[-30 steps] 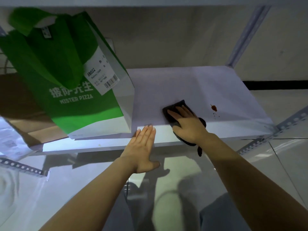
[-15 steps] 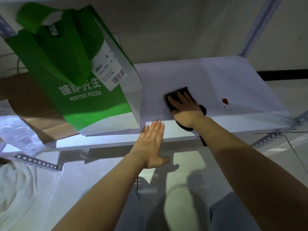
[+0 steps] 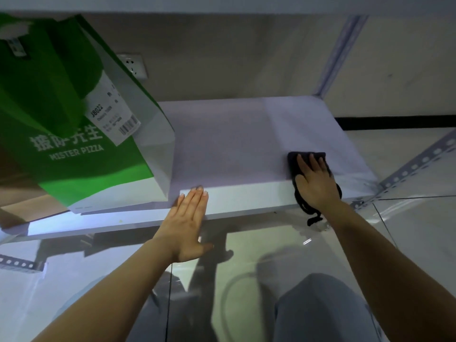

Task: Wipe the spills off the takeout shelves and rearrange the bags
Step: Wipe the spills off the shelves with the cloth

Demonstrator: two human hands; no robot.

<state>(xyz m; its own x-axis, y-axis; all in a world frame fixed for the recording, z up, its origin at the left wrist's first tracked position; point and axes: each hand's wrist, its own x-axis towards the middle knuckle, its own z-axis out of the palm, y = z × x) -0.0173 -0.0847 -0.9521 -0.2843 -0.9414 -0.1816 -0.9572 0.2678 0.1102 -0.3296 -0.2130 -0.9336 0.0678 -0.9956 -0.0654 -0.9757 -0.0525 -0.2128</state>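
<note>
A white shelf (image 3: 234,144) runs across the middle of the view. My right hand (image 3: 317,183) presses flat on a dark cloth (image 3: 294,160) near the shelf's front right corner, with a dark loop of the cloth hanging over the edge. No brown spill shows on the shelf; the cloth and hand cover that corner. My left hand (image 3: 188,218) lies flat with fingers together, fingertips on the shelf's front edge, holding nothing. A green and white "MISTER PIZZA" bag (image 3: 74,134) with a printed label stands on the shelf's left part.
A brown paper bag (image 3: 22,201) sits behind and left of the green bag. Perforated metal uprights (image 3: 419,164) frame the shelf at right. A wall socket (image 3: 133,65) is on the back wall. Glossy floor tiles and my knee (image 3: 320,307) are below.
My right hand slid the cloth to the right along the shelf, over the spot where the brown spill was. My left hand stayed on the front edge.
</note>
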